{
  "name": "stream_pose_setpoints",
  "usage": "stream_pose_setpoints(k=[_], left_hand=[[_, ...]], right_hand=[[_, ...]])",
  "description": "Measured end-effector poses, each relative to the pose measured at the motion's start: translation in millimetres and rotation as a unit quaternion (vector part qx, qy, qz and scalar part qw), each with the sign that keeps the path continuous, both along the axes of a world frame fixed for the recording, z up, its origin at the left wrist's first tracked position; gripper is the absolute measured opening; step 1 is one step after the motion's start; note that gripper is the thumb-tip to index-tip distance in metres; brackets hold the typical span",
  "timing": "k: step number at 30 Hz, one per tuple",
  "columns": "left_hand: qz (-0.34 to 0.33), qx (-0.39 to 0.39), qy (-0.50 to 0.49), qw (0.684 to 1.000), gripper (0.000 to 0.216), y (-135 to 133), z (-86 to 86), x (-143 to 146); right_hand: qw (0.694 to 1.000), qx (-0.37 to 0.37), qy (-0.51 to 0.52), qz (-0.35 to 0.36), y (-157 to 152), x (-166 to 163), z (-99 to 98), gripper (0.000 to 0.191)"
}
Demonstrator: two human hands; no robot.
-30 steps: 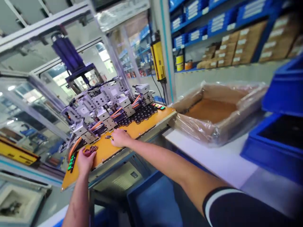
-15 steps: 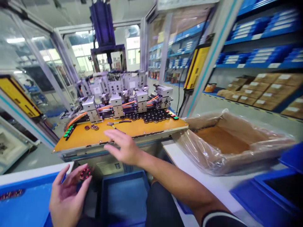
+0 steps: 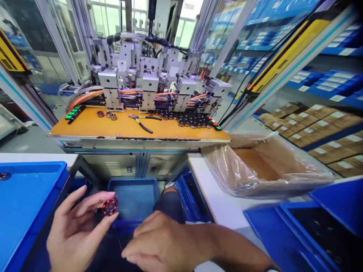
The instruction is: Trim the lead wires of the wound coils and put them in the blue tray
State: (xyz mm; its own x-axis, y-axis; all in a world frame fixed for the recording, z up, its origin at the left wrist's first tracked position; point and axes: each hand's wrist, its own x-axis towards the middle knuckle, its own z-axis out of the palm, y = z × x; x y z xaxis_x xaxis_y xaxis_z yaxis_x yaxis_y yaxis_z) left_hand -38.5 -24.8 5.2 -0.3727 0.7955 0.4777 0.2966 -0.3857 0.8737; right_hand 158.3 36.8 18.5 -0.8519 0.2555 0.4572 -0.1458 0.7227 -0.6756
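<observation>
A small round motor stator (image 3: 110, 206) with red windings sits between the thumb and fingertips of my left hand (image 3: 75, 230). My right hand (image 3: 159, 240) is closed in a pinch, low and to the right of it. A thin wire (image 3: 118, 238) runs down from the stator to those fingertips. Both hands are above my lap, in front of the machine table (image 3: 85, 126). On that table lie cutting pliers (image 3: 141, 121) with dark handles, a few loose stators (image 3: 111, 115) and a cluster of black round parts (image 3: 193, 119).
Clamping fixtures (image 3: 150, 85) stand along the table's back. At the left is a blue tray (image 3: 31, 211); a blue bin (image 3: 133, 196) is below, between the benches. A plastic-lined carton (image 3: 241, 177) rests on the right bench, with blue crates (image 3: 272, 226) nearer me.
My right hand has come back from the table edge and down, closing on the wire. My left hand has kept the stator and shifted slightly. The view has tilted down.
</observation>
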Motion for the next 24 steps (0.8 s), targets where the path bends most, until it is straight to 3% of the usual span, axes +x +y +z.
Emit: stream_pose_setpoints(k=[3,6,9,13,16,24], left_hand=[[0.000,-0.020,-0.032,0.999,0.070,-8.0,0.3,3.6],[-0.018,-0.045,-0.061,0.997,0.063,-14.1,-3.8,6.2],[-0.027,-0.057,-0.069,0.996,0.063,-16.0,-7.0,10.5],[0.036,-0.059,-0.105,0.992,0.060,-14.9,-2.0,20.8],[0.039,-0.092,-0.167,0.981,0.060,-14.0,4.3,26.6],[0.019,-0.127,-0.189,0.974,0.057,-17.2,8.4,32.0]], right_hand=[[0.978,-0.204,0.016,-0.039,4.0,-1.6,4.1,0.025],[0.894,-0.425,0.055,-0.132,8.1,-13.0,9.5,0.041],[0.823,-0.545,0.074,-0.139,4.4,-28.9,8.6,0.046],[0.792,-0.579,0.129,-0.146,-10.4,-37.8,-5.7,0.046],[0.781,-0.588,0.141,-0.153,-17.3,-32.5,-13.1,0.044],[0.814,-0.545,0.128,-0.154,-13.4,-22.7,-0.7,0.042]])
